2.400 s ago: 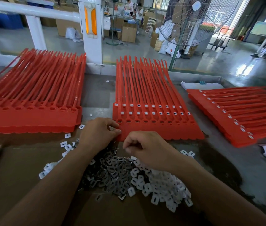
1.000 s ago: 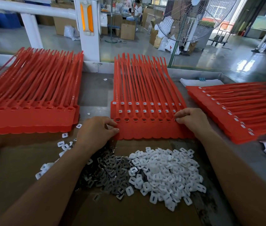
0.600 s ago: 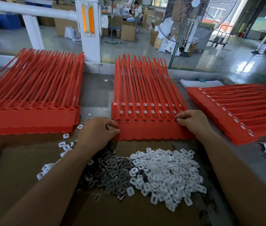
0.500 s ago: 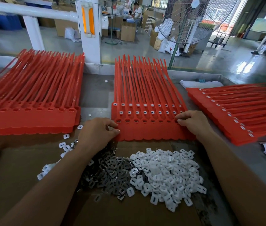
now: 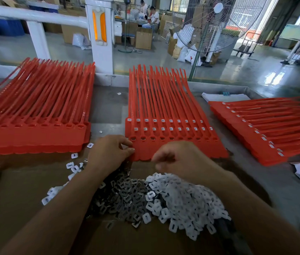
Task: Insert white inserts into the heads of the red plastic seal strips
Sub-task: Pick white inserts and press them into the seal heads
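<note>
Sockets (image 5: 171, 138) in the nearest red seal strips (image 5: 160, 100) sit empty just beyond both hands, tails running far. The left hand (image 5: 108, 153) pinches their near-left corner. The right hand (image 5: 180, 159), curled and blurred, hovers between white inserts (image 5: 182, 199) and sockets. Holding one? Can't tell.

1. Two arms in shot. The left forearm (image 5: 62, 205) is bare right to the frame's edge.
2. The right forearm (image 5: 246, 205) is the same, bare all the way down.
3. The left hand (image 5: 108, 153) is bare, with a short thumbnail (image 5: 131, 149).
4. The right hand (image 5: 180, 159) is bare too, fingers smeared by blur.
</note>
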{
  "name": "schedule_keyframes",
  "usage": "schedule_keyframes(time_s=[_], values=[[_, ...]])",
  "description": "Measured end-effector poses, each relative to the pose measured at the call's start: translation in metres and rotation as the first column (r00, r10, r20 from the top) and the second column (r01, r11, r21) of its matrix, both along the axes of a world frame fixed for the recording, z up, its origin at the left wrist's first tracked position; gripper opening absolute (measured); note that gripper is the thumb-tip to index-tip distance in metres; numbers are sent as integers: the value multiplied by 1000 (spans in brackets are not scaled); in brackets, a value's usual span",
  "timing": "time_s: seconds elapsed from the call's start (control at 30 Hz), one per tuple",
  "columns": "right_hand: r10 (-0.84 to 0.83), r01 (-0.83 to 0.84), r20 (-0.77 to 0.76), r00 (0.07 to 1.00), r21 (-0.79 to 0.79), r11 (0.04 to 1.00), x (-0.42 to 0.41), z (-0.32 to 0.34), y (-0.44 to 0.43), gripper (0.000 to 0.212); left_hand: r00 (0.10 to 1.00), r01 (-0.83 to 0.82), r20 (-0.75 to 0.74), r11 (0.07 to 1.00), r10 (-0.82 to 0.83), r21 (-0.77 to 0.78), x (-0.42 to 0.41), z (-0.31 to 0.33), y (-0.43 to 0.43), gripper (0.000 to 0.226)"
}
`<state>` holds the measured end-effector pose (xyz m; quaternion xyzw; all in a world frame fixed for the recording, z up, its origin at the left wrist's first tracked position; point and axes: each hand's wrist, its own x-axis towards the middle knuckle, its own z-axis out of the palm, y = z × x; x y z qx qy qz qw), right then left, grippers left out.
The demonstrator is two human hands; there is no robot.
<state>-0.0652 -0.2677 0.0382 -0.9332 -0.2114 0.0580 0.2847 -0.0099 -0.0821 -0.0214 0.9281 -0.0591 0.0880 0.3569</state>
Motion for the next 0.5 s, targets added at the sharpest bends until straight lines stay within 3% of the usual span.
schedule_keyframes(time_s=[0.13,0.3,0.5], values=[[161,-157,27,987,-110,981,-12,-6,24,16,1000,5,4,1000,-5,-9,0,-2,1,15],[157,-145,40,987,-223,964,-13,-16,32,17,1000,-13,6,1000,13,-7,3,-2,-1,16],[126,-125,-4,992,-171,977,-13,-16,32,3,1000,-11,16,1000,11,-5,3,-2,-1,16]])
